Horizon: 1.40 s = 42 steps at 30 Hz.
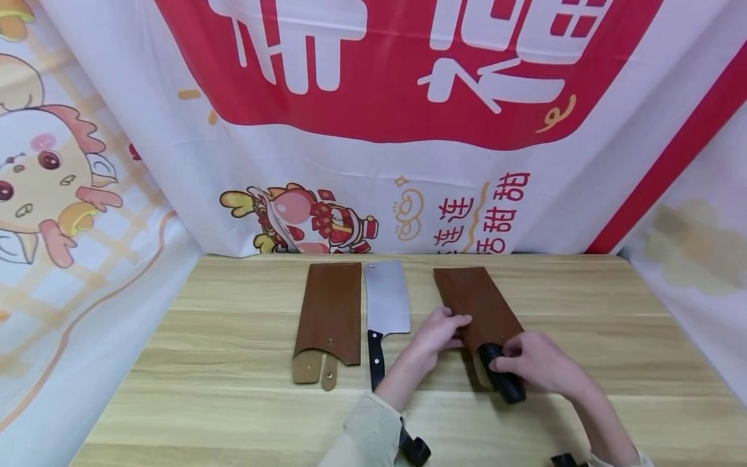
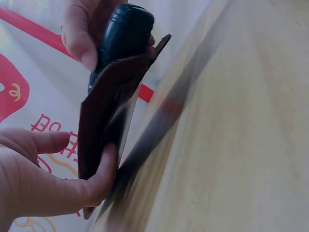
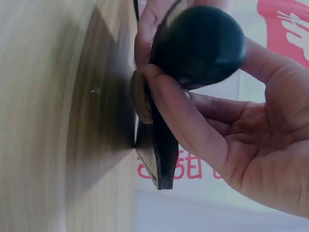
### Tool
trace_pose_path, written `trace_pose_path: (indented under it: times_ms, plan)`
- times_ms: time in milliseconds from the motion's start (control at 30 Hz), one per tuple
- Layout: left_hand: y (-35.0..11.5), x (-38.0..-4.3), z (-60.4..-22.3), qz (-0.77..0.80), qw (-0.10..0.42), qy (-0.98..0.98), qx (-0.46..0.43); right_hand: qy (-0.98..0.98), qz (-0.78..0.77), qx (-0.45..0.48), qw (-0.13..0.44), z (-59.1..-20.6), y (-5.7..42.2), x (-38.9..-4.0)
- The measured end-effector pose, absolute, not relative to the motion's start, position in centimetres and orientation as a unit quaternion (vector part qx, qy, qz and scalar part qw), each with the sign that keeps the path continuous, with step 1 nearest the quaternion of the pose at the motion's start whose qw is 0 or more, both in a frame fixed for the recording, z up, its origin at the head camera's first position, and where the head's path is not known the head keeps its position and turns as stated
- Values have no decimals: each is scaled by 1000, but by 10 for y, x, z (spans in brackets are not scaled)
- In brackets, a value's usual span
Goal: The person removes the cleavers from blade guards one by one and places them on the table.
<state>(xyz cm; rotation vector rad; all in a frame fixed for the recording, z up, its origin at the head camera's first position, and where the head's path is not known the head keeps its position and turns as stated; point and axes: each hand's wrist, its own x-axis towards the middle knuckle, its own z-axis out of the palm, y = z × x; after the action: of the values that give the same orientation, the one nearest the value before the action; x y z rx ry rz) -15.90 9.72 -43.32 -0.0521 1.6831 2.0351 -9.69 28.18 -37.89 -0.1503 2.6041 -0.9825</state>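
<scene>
On the right of the table, a brown leather knife sheath (image 1: 478,295) is lifted at its near end, and a thick black knife handle (image 1: 506,383) sticks out of it. The blade is hidden by the leather. My left hand (image 1: 439,334) pinches the sheath's left edge, thumb on top and fingers below, as the left wrist view shows. With thumb and fingers, my right hand (image 1: 539,363) grips the handle (image 3: 203,48) where it meets the sheath mouth. A tan strap (image 3: 141,96) hangs by the right fingers.
Left of my hands lie a cleaver (image 1: 388,298) with a black riveted handle and a second brown sheath (image 1: 332,305), its snap strap undone. My left forearm passes over the cleaver handle's end. A printed cloth (image 1: 397,194) hangs along the table's back edge.
</scene>
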Motion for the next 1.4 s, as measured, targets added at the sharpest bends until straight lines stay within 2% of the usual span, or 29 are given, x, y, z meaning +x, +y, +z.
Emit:
trace_pose_path:
  times_ms: [200,400,767,867,1067,1400]
  plan:
    - [92,-166,-425,807,230,542,-51,934,-328,-65,129,-368,275,-93]
    - [77,-171,-404,839,186,508,-58,938,-331,-57,83,-355,269,-85]
    - [58,-169,-375,900,135,407,-77,926,-371,-52,-52,-341,273,-77]
    - [52,-171,-372,919,119,366,-91,915,-399,-25,-60,-339,276,-78]
    - [45,-171,-366,938,97,316,-104,879,-471,60,-39,-338,278,-86]
    - [42,-162,-360,954,81,260,-123,621,-772,115,-68,-350,287,-104]
